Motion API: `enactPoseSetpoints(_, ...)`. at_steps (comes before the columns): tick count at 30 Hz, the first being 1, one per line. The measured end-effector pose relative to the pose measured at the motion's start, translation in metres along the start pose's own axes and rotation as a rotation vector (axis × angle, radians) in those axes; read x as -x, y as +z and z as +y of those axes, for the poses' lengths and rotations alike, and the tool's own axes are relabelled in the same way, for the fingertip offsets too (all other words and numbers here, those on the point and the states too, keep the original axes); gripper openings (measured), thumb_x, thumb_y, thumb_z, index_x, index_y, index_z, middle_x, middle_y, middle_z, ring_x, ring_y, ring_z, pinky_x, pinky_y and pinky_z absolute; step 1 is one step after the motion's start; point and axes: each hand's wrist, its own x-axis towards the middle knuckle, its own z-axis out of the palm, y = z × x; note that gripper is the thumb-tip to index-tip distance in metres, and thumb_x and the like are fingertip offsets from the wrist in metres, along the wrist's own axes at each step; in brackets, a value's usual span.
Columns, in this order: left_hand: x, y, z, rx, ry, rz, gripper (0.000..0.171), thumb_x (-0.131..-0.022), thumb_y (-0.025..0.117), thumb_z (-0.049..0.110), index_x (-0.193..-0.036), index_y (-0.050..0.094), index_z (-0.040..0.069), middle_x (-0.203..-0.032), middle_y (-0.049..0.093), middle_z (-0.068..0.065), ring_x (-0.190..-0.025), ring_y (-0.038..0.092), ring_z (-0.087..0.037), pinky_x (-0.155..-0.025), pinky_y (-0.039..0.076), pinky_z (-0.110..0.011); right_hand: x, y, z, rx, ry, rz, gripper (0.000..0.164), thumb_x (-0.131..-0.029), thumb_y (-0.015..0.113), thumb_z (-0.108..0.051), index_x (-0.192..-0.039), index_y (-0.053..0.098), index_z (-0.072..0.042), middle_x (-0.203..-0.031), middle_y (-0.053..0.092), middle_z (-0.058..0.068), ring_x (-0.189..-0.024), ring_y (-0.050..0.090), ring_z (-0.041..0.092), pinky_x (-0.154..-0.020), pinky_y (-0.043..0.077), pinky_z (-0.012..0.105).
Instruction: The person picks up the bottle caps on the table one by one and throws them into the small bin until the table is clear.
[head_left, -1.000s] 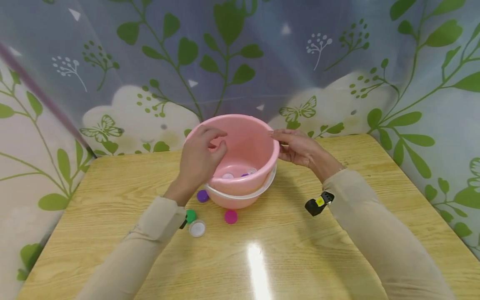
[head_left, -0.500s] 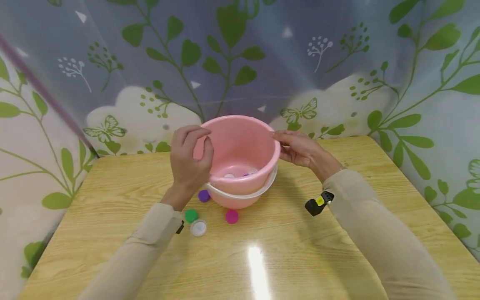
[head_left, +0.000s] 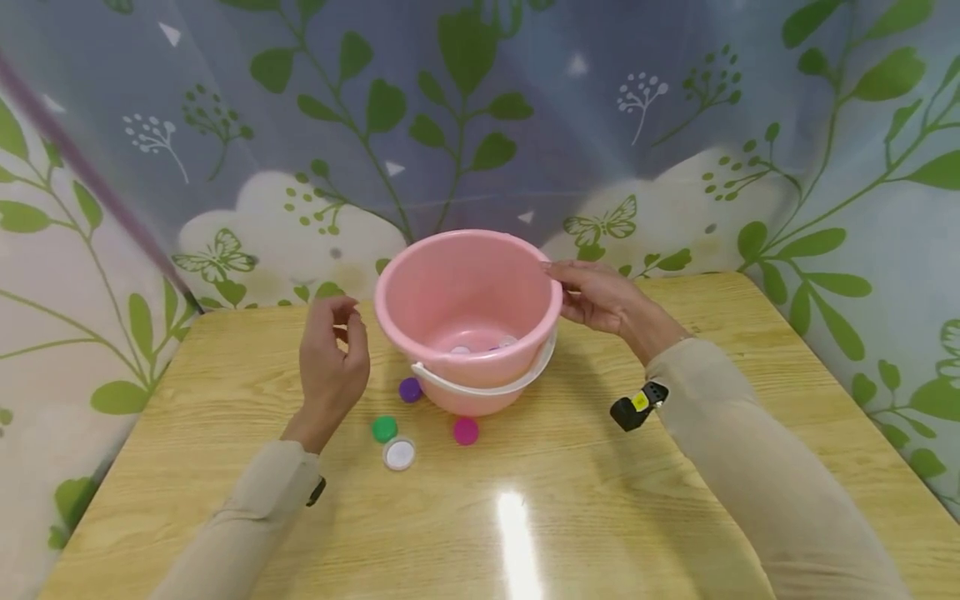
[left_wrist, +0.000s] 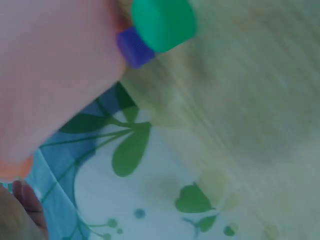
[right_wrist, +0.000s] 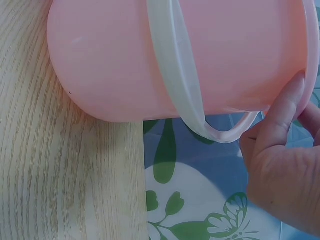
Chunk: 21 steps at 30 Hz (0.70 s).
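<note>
I'd judge it partway: a few caps (head_left: 507,341) inside the pink bucket (head_left: 472,292); purple cap (head_left: 410,390), green cap (head_left: 385,429), white cap (head_left: 399,454), magenta cap (head_left: 466,431) outside on the worktop (head_left: 600,517). Right hand (head_left: 600,297) pinches bucket rim; left hand (head_left: 333,364) loosely curled, holding nothing visible.

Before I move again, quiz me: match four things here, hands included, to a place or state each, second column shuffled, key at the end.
1. Bucket
2. Handle
3. Left hand
4. Right hand

A. Gripping the bucket
B. Pale pink, with small pieces inside
C. Apart from the bucket, to its left
D. White, lowered along the bucket's near side

Pairs: 1-B, 2-D, 3-C, 4-A
</note>
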Motion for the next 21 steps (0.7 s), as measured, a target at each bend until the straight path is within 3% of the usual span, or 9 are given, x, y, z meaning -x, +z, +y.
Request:
enactPoseSetpoints(4, 0.009, -0.004, -0.011, -0.082, -0.11, -0.138, 0.021, -0.087, 0.051, -0.003, -0.106, 0.057, -0.001, -0.095, 0.054, -0.013, -0.081, 0.054, -0.02, -0.061, 0.047, -0.029, 0.0, -0.001, 0.0, -0.026, -0.009, 0.009, 0.024, -0.095, 0.062, -0.02, -0.113, 0.06, -0.004, -0.091, 0.056, 0.005, -0.065, 0.058, 0.009, -0.06, 0.056, 0.019)
enactPoseSetpoints(9, 0.02, -0.004, -0.023, -0.233, -0.245, -0.498, 0.027, -0.089, 0.056, 0.009, -0.115, 0.058, 0.002, -0.109, 0.055, -0.012, -0.095, 0.058, -0.027, -0.073, 0.052, -0.041, 0.001, 0.0, 0.001, -0.035, -0.009, 0.017, 0.021, -0.094, 0.062, -0.018, -0.11, 0.061, -0.004, -0.09, 0.057, 0.006, -0.065, 0.058, 0.009, -0.06, 0.056, 0.019)
enactPoseSetpoints(13, 0.026, -0.001, -0.026, -0.31, -0.298, -0.771, 0.037, -0.091, 0.059, 0.023, -0.123, 0.058, 0.004, -0.119, 0.054, -0.012, -0.105, 0.056, -0.031, -0.081, 0.051, -0.048, 0.001, 0.001, 0.001, -0.021, -0.005, 0.02, 0.027, -0.094, 0.063, -0.019, -0.115, 0.059, -0.003, -0.09, 0.057, 0.006, -0.064, 0.059, 0.009, -0.059, 0.056, 0.019)
enactPoseSetpoints(17, 0.029, 0.004, -0.026, -0.351, -0.27, -0.912, 0.042, -0.09, 0.064, 0.033, -0.122, 0.062, 0.007, -0.117, 0.057, -0.011, -0.103, 0.058, -0.03, -0.081, 0.052, -0.05, 0.001, 0.002, 0.001, -0.022, -0.002, 0.016, 0.032, -0.094, 0.064, -0.021, -0.12, 0.057, -0.003, -0.09, 0.057, 0.006, -0.064, 0.059, 0.009, -0.059, 0.056, 0.019)
enactPoseSetpoints(21, 0.031, 0.009, -0.027, -0.412, -0.171, -0.961, 0.037, -0.086, 0.07, 0.035, -0.112, 0.067, 0.01, -0.104, 0.061, -0.009, -0.091, 0.06, -0.026, -0.072, 0.054, -0.046, 0.001, 0.002, 0.001, -0.031, -0.001, 0.008, 0.034, -0.094, 0.064, -0.021, -0.121, 0.057, -0.003, -0.091, 0.058, 0.006, -0.065, 0.06, 0.01, -0.06, 0.056, 0.02)
